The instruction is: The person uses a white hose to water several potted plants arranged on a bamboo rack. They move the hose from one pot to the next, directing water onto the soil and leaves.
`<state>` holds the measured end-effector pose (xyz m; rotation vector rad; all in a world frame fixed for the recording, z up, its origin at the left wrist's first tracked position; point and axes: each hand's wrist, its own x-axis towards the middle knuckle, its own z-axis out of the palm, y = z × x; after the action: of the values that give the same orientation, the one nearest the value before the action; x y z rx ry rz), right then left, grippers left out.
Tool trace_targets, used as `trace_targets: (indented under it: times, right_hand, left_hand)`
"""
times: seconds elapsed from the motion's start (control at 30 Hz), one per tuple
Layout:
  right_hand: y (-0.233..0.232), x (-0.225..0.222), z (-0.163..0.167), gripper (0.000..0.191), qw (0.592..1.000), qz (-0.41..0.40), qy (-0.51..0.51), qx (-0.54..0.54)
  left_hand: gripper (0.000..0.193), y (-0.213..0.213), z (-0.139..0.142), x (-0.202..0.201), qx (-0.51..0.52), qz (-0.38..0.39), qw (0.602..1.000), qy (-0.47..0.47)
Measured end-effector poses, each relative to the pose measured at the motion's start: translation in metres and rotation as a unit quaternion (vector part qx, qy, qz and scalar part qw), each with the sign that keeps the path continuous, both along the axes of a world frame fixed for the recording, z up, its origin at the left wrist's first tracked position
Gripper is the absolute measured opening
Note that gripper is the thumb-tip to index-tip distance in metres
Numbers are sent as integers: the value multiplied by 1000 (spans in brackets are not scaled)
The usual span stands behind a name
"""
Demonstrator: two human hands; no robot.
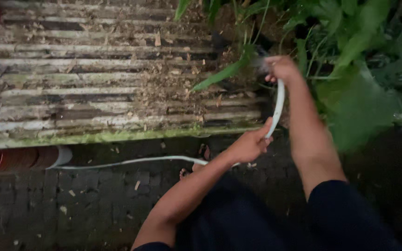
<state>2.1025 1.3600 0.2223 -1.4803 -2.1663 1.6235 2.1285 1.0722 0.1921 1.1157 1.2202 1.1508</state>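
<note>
A stack of terracotta pots (10, 160) is sitting at far left beneath weathered slatted boards (108, 79), as a white hose (131, 161) is trailing across the dark paving (70, 204). The left hand (250, 145) is closing around the hose's rising bend, while the right hand (282, 69) is gripping its upper end beside green plants (359, 56). The hose appears light and flexible, probably slippery when wet, so it is best gripped near its end.

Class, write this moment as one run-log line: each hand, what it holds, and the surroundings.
left hand: grips white hose | right hand: grips hose's upper end | surroundings: green plants, slatted bench, brick paving
</note>
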Motion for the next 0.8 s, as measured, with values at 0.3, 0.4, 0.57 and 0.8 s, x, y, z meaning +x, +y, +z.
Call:
trace_targets:
  times: [0.3,0.4,0.57,0.8]
  right_hand:
    - [-5,-44,-21,40,996,-11,-84,24]
    - [-9,-43,-28,38,987,-55,-149,31]
    - [-20,-36,-56,56,986,-161,-33,6]
    - [-60,-74,-99,46,992,-54,-7,-115]
  left_hand:
    - [79,1,-23,-24,-76,-3,996,-46]
    - [76,-15,-35,-27,-57,20,994,-95]
    - [48,-29,-42,-57,-111,26,990,-84]
    - [68,-55,-26,-104,-168,-13,983,-69]
